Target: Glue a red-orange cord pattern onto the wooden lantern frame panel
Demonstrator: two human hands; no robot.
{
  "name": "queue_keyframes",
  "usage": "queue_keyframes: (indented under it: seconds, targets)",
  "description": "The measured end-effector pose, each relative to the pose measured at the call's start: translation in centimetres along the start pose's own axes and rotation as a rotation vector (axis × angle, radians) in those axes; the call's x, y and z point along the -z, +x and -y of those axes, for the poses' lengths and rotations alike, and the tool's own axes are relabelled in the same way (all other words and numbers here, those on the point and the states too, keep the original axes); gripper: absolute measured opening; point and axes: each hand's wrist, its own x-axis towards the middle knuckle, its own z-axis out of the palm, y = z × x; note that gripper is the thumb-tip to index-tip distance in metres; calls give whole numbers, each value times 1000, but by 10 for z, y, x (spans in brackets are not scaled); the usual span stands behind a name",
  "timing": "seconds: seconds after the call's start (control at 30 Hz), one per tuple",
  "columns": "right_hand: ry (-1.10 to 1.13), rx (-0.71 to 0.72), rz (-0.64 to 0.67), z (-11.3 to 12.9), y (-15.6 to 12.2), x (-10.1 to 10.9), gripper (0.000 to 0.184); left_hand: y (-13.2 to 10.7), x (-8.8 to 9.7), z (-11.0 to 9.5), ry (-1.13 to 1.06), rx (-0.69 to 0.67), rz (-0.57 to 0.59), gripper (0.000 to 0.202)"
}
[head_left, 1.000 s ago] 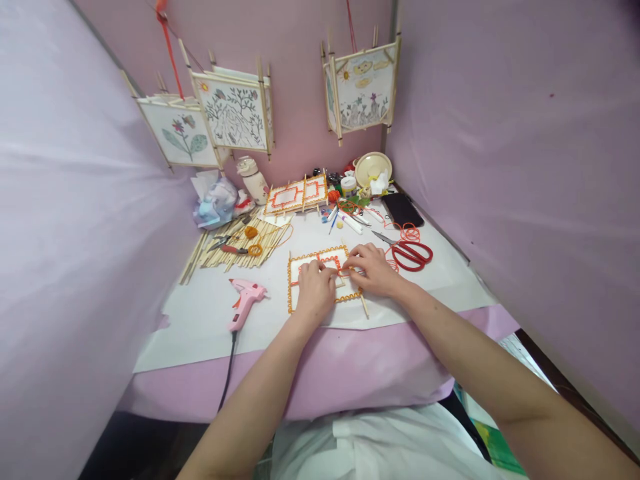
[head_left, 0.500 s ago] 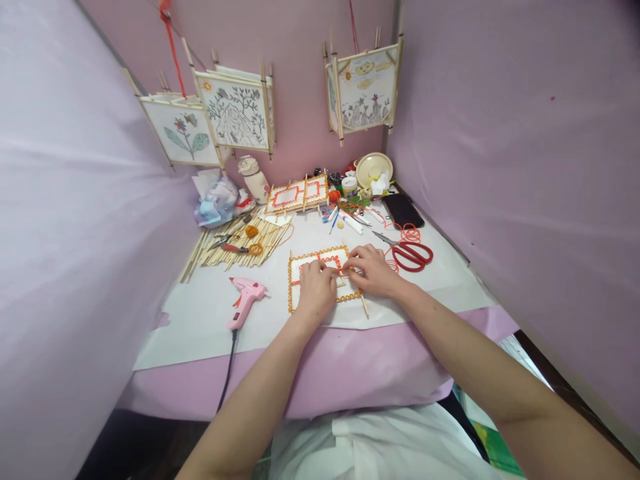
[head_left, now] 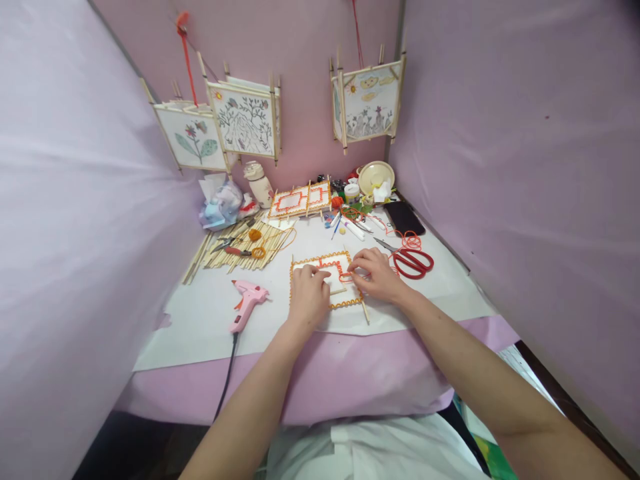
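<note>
Your 1 camera sat on your head, above your white clothing (head_left: 390, 443), and faced forward and down across the table (head_left: 200, 327), close by, toward the pink back wall (head_left: 310, 80).

- Soft, fairly even light over the desk (head_left: 200, 333) — moderately bright, with faint, soft-edged shadows close to the left hand (head_left: 307, 293) and right hand (head_left: 379, 275).
- Brightest at the far left, where the pale cloth wall (head_left: 70, 200) nearly washes out; the opposite cloth wall (head_left: 525, 213) is duller.
- Deep shadow below the desk at lower left, detail lost.
- Wide-lens stretch — forearms (head_left: 485, 373) swell toward the bottom corners.
- Red ribbon (head_left: 184, 40) slightly blurred; small items at the back lack crispness.
</note>
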Motion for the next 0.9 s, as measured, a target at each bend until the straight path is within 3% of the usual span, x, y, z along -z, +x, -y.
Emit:
queue_keyframes:
  seconds: [0.17,0.3,0.43,0.57,0.67,0.9]
  targets:
    - [-50,-1,98,6,0,2,8,-27,30,24,17,59,-106,30]
    - [-151,-14,137,10,0,1,9,-53,48,57,69,104,-207,30]
    - [-206,-23,162,13,1,2,9,-74,65,93,171,256,-232,37]
    - [-179,-53,153,17,6,6,11,-84,76,117,283,476,-173,54]
    - [-141,-123,128,17,13,8,12,-84,75,126,316,581,-80,67]
    - [-124,-218,137,5,24,5,16,-74,60,129,260,495,57,67]
